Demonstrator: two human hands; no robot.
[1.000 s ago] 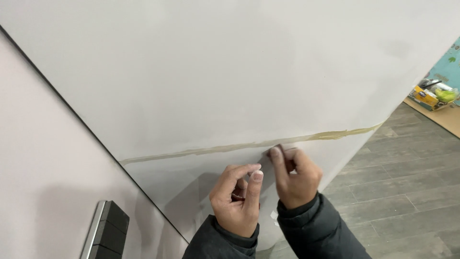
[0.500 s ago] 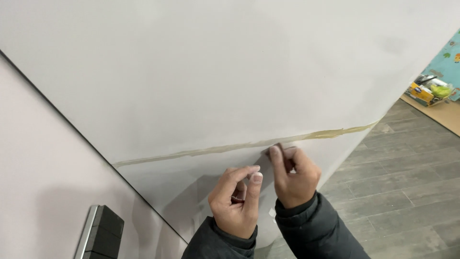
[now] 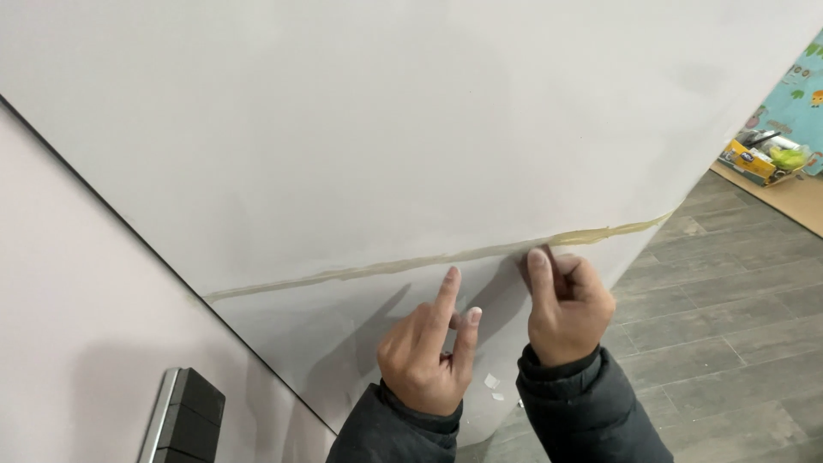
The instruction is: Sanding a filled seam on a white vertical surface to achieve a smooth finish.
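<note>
While both hands work the wall, a tray [image 3: 759,163] holds packets.

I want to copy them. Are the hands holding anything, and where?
Nothing is clearly held. The right hand presses fingertips on the wall by the yellowish strip; the left hand points, empty.

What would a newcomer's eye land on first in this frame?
First, the two hands at lower centre: the left hand points its index finger up toward the yellowish tape strip that runs across the white wall, while the right hand presses its fingers just under that strip. Next, the colourful clutter on the floor at far right.
</note>
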